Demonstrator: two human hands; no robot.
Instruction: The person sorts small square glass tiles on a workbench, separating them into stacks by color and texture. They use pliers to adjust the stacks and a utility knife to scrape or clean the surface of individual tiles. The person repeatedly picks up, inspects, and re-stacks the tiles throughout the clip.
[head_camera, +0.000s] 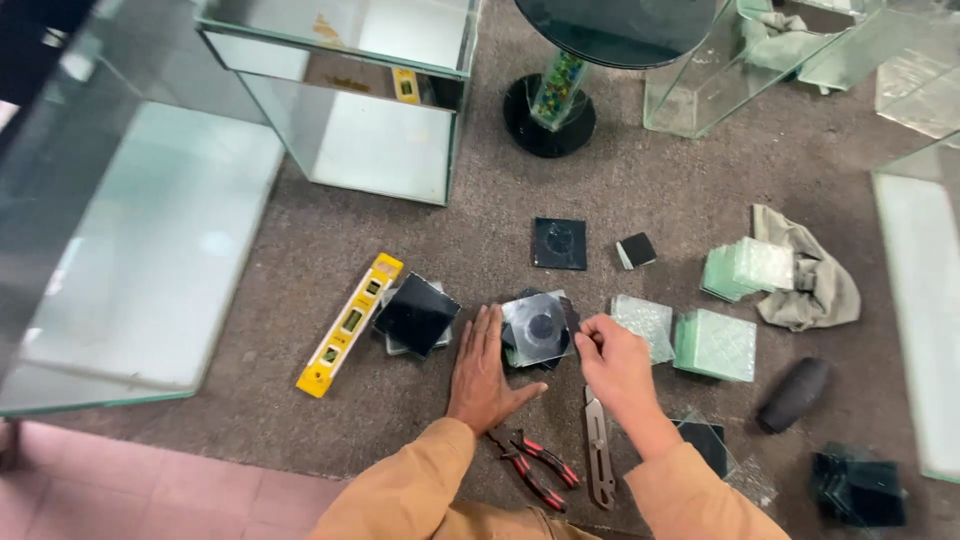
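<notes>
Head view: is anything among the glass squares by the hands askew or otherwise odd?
The stack of dark glass squares between the left hand and right hand is fanned, its pieces rotated against each other. The dark stack beside the yellow spirit level is also uneven. No breakage shows.

A brown carpet is bearing glass squares; a level, pliers, cloth and tanks are lying on it.
</notes>
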